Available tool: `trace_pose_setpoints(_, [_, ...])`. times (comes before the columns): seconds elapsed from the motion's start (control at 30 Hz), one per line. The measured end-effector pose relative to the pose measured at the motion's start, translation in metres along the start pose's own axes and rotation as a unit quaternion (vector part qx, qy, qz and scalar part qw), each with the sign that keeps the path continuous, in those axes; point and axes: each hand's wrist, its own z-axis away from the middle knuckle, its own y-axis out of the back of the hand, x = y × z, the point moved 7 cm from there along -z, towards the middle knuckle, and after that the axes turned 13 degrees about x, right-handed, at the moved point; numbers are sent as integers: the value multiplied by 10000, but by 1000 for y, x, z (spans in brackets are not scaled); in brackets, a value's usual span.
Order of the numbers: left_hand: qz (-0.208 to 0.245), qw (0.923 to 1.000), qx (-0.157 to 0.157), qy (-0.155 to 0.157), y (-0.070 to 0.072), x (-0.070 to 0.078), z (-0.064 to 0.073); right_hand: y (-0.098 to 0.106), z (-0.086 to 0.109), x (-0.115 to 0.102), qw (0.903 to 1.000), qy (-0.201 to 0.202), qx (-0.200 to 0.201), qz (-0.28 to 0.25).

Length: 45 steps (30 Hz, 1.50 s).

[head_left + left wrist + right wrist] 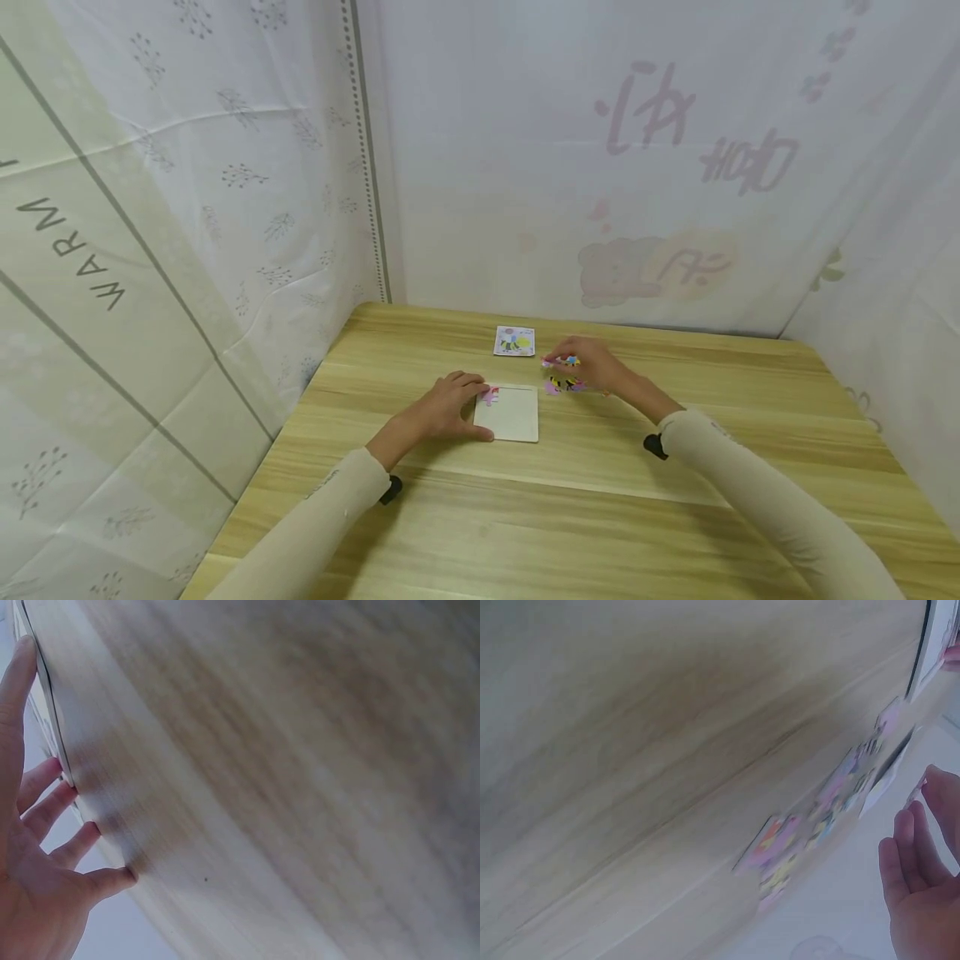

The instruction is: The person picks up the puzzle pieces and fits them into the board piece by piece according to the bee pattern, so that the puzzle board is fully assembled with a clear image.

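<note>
A white square puzzle board [516,418] lies flat on the table, with a pink-and-red puzzle piece [491,397] in its upper left corner. My left hand [447,407] rests at the board's left side, fingers spread. Its thumb touches the lower edge and its index fingertip is by that piece. Beyond the board's right side, my right hand [594,367] pinches a thin puzzle piece [915,793] between thumb and index finger, seen edge-on in the right wrist view. Under and beside this hand lie several loose colourful puzzle pieces [562,385], partly hidden by it.
A square picture card [514,342] with a bee-like print lies behind the board. The wooden table [480,533] meets hanging printed cloth [480,167] at the back and sides. Dark wrist devices [655,447] sit below both sleeves.
</note>
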Motion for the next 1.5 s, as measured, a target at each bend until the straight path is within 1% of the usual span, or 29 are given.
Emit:
trace_pose_setpoints(0.13, [40,10000,1,-8,2,1,1,-5,-2,-11,9995,145,39,-295])
trace_pose_setpoints(0.23, [79,10000,18,-2,2,2,1,-11,-2,-17,9987,59,-58,-495])
trace_pose_setpoints(0.37, [46,10000,16,11,1,1,0,-19,-1,-23,9989,-31,-235,-410])
trace_pose_setpoints(0.47, [10,10000,-7,27,0,1,0,-26,0,-28,9989,85,-308,-342])
trace_pose_setpoints(0.67, [-10,10000,-38,38,-1,0,0,-38,-1,-40,9958,98,-487,-763])
trace_pose_setpoints(0.73, [-46,10000,-60,32,-2,-1,0,-43,-2,-42,9949,69,-582,-821])
trace_pose_setpoints(0.9, [-161,9999,-49,-22,-3,-2,-1,-56,-5,-47,9951,80,-815,-552])
trace_pose_setpoints(1.07, [-194,9998,-40,-67,-2,0,-1,-65,-7,-50,9935,52,-1090,-320])
trace_pose_setpoints(1.13, [-181,9998,-61,-61,-1,1,0,-67,-7,-53,9930,108,-1151,-248])
trace_pose_setpoints(1.33, [-153,9998,-62,-75,0,1,0,-70,-9,-62,9920,471,-1168,-63])
trace_pose_setpoints(1.5, [-157,9998,-52,-94,0,0,0,-74,-10,-63,9899,582,-1286,79])
